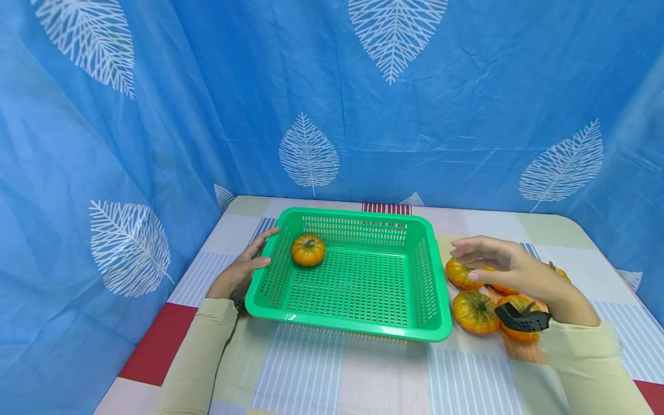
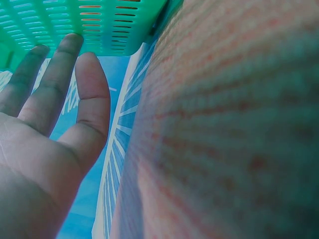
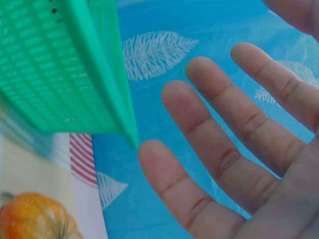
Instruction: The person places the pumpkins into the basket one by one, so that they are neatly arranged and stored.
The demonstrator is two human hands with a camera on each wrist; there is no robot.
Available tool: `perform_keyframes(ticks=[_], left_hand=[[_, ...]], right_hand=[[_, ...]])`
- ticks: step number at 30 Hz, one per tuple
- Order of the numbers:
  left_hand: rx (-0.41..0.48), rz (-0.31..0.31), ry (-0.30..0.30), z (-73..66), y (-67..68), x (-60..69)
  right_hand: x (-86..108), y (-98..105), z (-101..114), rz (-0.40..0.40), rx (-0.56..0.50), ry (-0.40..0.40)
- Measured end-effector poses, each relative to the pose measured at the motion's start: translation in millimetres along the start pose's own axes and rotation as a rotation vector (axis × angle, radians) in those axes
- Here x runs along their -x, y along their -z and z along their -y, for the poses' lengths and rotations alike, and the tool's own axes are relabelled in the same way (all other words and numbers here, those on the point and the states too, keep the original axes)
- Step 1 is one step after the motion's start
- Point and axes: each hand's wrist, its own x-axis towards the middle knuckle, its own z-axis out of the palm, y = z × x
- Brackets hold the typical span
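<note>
A green plastic basket (image 1: 358, 331) with slotted sides stands on the table, and one small orange pumpkin (image 1: 308, 250) lies in its left back part. At the basket's left side is my left hand (image 1: 244, 268); its extended fingertips (image 2: 72, 42) meet or nearly meet the outer wall, seen in the left wrist view. My right hand (image 1: 505, 268) hovers right of the basket with spread, lightly bent fingers and nothing held. Beneath and around it lie several small pumpkins (image 1: 475, 312), some partly hidden by the hand and wrist.
A patchwork checked cloth (image 1: 384, 374) covers the table. Blue curtains (image 1: 363, 144) with white leaf prints hang behind it and along the left side. Black straps (image 1: 521, 318) sit on both wrists.
</note>
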Motion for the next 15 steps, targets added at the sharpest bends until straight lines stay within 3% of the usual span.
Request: perform_keyframes(ticks=[10, 15], left_hand=[[-0.01, -0.002, -0.003, 1.4, 1.6, -0.6], [-0.001, -0.007, 0.011, 1.4, 1.5, -0.8]], right_hand=[[17.7, 9, -11, -0.005, 0.001, 0.0], [29.3, 16, -19, -0.001, -0.061, -0.01]])
